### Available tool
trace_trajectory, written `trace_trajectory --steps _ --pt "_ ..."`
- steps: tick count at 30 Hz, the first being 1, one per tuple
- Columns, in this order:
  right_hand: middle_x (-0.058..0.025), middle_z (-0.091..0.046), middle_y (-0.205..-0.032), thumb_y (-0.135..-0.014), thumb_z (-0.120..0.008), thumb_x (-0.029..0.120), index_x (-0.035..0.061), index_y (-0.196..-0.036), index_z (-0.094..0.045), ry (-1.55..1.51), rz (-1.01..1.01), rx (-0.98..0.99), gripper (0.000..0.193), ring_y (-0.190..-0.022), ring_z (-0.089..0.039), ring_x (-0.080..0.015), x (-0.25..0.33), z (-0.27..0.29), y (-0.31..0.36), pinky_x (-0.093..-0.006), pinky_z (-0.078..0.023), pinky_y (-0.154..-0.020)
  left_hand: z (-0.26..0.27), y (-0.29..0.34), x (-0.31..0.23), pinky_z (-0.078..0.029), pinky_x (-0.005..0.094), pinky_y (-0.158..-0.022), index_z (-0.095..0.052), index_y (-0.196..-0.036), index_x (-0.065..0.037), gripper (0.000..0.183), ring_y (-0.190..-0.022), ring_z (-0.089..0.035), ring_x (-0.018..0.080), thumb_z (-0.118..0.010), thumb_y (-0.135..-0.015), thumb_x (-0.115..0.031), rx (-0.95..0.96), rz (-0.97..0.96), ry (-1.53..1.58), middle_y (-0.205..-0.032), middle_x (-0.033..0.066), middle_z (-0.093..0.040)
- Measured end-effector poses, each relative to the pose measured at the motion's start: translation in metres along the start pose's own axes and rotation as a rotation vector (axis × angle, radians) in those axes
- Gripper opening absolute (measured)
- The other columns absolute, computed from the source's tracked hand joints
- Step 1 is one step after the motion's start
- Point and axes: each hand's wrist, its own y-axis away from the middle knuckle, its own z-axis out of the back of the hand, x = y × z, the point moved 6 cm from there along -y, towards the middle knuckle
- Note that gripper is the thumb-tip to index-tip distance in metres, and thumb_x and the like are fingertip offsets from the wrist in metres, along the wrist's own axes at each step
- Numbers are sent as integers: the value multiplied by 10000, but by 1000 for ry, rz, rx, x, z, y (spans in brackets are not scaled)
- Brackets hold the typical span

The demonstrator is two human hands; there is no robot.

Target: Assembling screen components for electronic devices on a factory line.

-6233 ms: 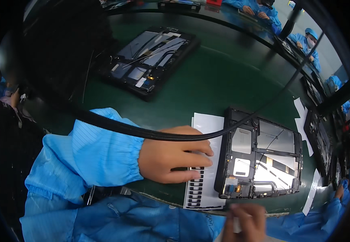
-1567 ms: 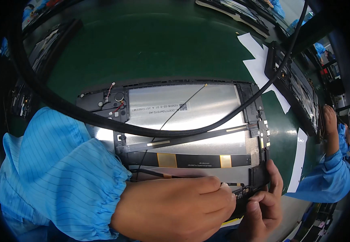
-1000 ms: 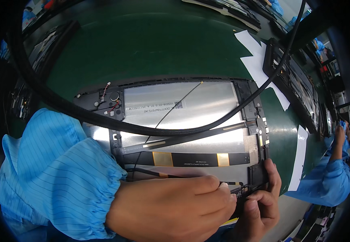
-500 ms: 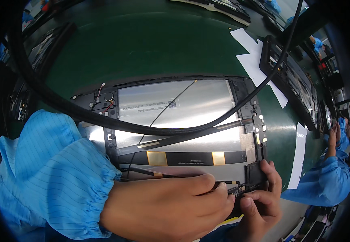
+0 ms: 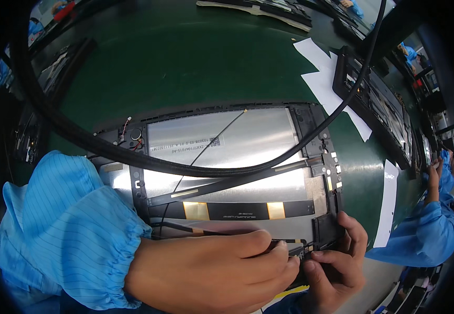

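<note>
An opened tablet [image 5: 227, 152] lies on the table with its silvery inner plate showing. A thin black wire [image 5: 201, 153] and a black flat flex cable [image 5: 232, 210] with gold patches cross it. My left hand [image 5: 211, 269] reaches over the tablet's near edge, fingers curled together by a small dark circuit board [image 5: 306, 249] at the near right corner. What those fingertips pinch is too small to make out. My right hand [image 5: 345, 267] grips that same corner, thumb and fingers bent around the edge next to the left fingertips.
A thick black cable [image 5: 206, 170] loops across the view above the tablet. White paper sheets [image 5: 331, 94] and another device [image 5: 376, 104] lie to the right, with a paper strip [image 5: 386, 204] nearer. A co-worker's blue sleeve [image 5: 421, 240] shows at the far right.
The tablet sits slightly further left and lower in the view and is tilted a little. Both hands remain at the near right corner, their fingertips shifted slightly.
</note>
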Motion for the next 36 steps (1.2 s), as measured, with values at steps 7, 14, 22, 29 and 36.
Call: trace_trajectory --steps 7,14,22,29,36 --pt "-263 -445 -1110 -621 -647 -35 -53 -735 -590 86 94 -28 128 -1045 -450 -327 11 2 -4 -376 -341 -888 -1 -4 -6 -354 279 -760 -569 -871 34 302 -861 -460 187 -475 -682 -181 45 27 60 -944 83 -506" --pt "-270 -460 -1089 -637 -637 13 -30 -709 -595 197 168 24 94 -1021 -458 -341 19 -2 -7 -396 -343 -877 -8 0 -7 -337 275 -804 -567 -902 26 341 -901 -441 185 -469 -672 -205 112 31 62 -978 72 -494" --pt "-233 -432 -1115 -585 -604 90 16 -670 -552 858 382 76 124 -1044 -402 -368 40 -15 -8 -451 -303 -891 3 -7 4 -443 312 -722 -594 -857 30 254 -857 -531 213 -468 -745 -160 171 -34 101 -1018 120 -536" --pt "-158 -525 -994 -564 -622 50 23 -674 -580 497 311 -87 121 -975 -440 -352 45 2 4 -430 -350 -840 14 -8 -20 -404 359 -766 -560 -932 15 297 -931 -497 262 -472 -740 -194 335 -101 35 -1094 142 -493" --pt "-124 -555 -951 -627 -626 16 10 -745 -595 17 131 -316 122 -922 -489 -265 57 31 33 -334 -388 -794 44 -12 -37 -404 393 -824 -476 -1039 33 344 -1058 -451 330 -488 -713 -77 208 -19 286 -1192 208 -423"
